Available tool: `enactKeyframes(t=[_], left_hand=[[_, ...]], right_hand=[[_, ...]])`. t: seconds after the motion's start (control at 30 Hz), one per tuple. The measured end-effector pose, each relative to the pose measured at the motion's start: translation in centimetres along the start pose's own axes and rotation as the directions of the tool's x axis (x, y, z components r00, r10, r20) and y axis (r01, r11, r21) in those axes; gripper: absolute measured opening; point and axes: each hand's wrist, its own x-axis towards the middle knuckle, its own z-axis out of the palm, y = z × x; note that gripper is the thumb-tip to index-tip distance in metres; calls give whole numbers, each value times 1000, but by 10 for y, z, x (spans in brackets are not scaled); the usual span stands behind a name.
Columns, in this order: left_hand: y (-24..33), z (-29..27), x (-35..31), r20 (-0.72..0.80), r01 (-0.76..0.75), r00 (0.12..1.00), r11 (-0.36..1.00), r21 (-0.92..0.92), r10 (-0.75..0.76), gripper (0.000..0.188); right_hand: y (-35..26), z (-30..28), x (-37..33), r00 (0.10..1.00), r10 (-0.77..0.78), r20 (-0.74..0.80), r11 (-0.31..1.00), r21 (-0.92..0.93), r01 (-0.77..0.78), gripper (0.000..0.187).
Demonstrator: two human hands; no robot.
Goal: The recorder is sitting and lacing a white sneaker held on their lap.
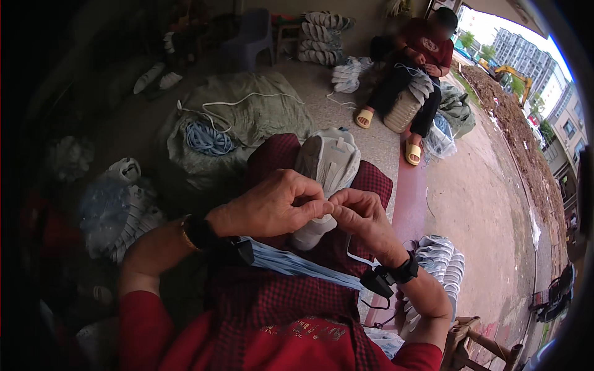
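A white and pale grey shoe (327, 159) lies on my lap, over a dark red checked apron (272, 297). Above it, my left hand (278, 203) and my right hand (362, 217) meet, thumbs and forefingers pinched together at one spot. Whatever is between the fingertips is too small to make out. The hands cover part of the shoe's middle. A bundle of light blue laces (303, 264) stretches across my lap below the wrists. A thin pale lace (357, 255) runs down beneath my right hand.
Left of my knees sits a green woven sack (247, 102) with coiled blue laces (209, 138) on it. Stacked shoe uppers stand at left (127, 213) and right (440, 263). A wooden stool (473, 343) is at lower right. Another person (414, 68) sits working ahead.
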Motion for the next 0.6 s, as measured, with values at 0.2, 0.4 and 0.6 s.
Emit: enactKeyframes(t=[0.2, 0.4, 0.6], left_hand=[[-98, 15, 30, -237, 22, 971, 1000, 10, -19, 19], [-124, 23, 46, -285, 67, 954, 993, -98, -93, 16], [-128, 24, 50, -278, 31, 959, 996, -89, -54, 16]], right_hand=[[51, -39, 33, 943, -224, -244, 910, -400, 112, 15], [51, -44, 43, 932, -285, -226, 747, -661, 68, 16], [51, -44, 41, 949, -232, -214, 747, -664, 33, 19]])
